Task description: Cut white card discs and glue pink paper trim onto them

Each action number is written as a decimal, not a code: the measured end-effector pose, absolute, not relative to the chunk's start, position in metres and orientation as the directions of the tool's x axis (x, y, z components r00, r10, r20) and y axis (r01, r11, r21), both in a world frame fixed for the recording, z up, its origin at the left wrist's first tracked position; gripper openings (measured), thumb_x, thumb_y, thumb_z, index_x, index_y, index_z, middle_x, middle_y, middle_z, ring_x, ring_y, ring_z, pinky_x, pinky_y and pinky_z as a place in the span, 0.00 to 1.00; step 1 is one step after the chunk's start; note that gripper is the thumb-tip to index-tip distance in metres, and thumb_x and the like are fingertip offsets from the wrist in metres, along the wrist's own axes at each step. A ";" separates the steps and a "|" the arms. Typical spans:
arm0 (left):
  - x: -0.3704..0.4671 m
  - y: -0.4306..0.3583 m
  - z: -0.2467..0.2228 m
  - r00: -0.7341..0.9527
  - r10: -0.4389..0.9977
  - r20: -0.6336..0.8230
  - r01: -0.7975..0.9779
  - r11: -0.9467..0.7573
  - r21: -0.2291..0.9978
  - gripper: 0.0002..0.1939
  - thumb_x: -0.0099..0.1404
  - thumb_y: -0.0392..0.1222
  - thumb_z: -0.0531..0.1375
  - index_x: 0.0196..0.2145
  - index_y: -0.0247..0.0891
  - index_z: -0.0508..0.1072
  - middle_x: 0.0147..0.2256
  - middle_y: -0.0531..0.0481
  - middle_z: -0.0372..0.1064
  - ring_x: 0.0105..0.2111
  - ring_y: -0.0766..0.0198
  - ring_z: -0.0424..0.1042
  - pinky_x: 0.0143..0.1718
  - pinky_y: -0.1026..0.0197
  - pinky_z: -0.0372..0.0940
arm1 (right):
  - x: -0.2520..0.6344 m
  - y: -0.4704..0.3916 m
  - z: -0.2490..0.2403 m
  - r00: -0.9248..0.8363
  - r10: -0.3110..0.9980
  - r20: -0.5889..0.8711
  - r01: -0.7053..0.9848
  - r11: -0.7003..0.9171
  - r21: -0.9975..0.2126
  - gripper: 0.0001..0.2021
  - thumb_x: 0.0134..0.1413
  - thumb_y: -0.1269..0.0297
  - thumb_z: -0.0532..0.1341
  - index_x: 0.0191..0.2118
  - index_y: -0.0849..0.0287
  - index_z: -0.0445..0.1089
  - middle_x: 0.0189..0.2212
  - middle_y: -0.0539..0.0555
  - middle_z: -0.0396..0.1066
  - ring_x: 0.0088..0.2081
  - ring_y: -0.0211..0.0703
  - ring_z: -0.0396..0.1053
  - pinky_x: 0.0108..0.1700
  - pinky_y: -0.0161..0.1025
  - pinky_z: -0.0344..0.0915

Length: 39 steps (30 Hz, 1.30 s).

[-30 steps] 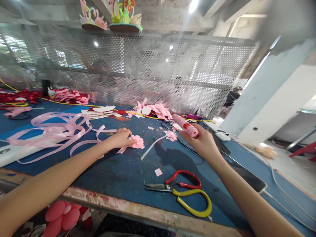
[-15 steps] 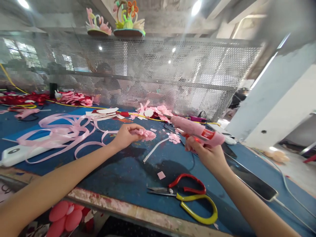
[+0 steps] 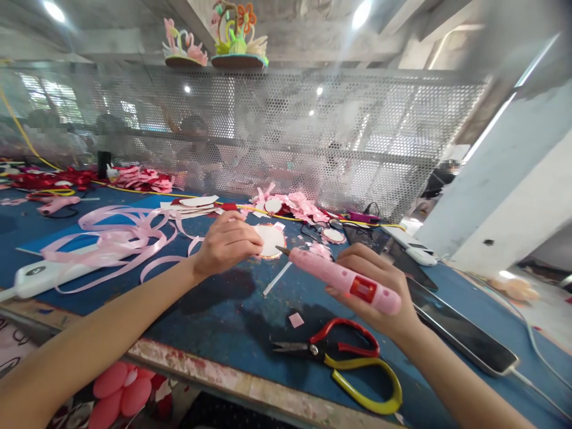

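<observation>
The left hand point(image 3: 230, 241) has its fingers clamped on the edge of a white disc point(image 3: 271, 240), which is just to the right of these fingertips. The right hand point(image 3: 379, 286) has its fingers wrapped around a pink glue gun point(image 3: 328, 273); whether its nozzle touches the disc, I cannot tell. Scissors point(image 3: 342, 362) lie nearer to the person than the right fingers.
</observation>
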State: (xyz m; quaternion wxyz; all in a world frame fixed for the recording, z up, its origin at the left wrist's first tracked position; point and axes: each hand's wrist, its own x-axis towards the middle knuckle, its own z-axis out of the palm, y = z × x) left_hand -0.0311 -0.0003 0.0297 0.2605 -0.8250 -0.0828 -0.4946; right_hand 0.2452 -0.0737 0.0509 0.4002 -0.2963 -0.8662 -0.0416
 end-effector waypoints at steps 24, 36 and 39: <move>-0.031 -0.006 0.036 0.550 -0.123 0.826 0.423 -0.812 -0.403 0.06 0.63 0.33 0.56 0.29 0.42 0.70 0.31 0.57 0.76 0.33 0.69 0.73 0.45 0.57 0.59 | 0.247 -0.067 0.040 -0.576 0.522 0.629 0.645 0.763 -0.043 0.10 0.55 0.57 0.56 0.27 0.56 0.61 0.26 0.53 0.61 0.27 0.39 0.61 0.27 0.34 0.59; -0.031 -0.006 0.034 0.515 -0.117 0.849 0.441 -0.814 -0.380 0.08 0.63 0.35 0.57 0.26 0.42 0.71 0.29 0.58 0.76 0.33 0.69 0.73 0.46 0.57 0.59 | 0.252 -0.066 0.042 -0.586 0.482 0.652 0.641 0.768 0.008 0.07 0.55 0.62 0.56 0.28 0.57 0.60 0.28 0.54 0.62 0.28 0.39 0.62 0.26 0.34 0.58; -0.032 -0.005 0.034 0.509 -0.091 0.856 0.454 -0.816 -0.358 0.10 0.64 0.37 0.55 0.25 0.42 0.72 0.28 0.58 0.76 0.32 0.69 0.73 0.45 0.57 0.60 | 0.257 -0.063 0.040 -0.581 0.491 0.649 0.675 0.736 0.048 0.08 0.55 0.62 0.55 0.27 0.57 0.61 0.26 0.53 0.61 0.25 0.37 0.60 0.25 0.34 0.56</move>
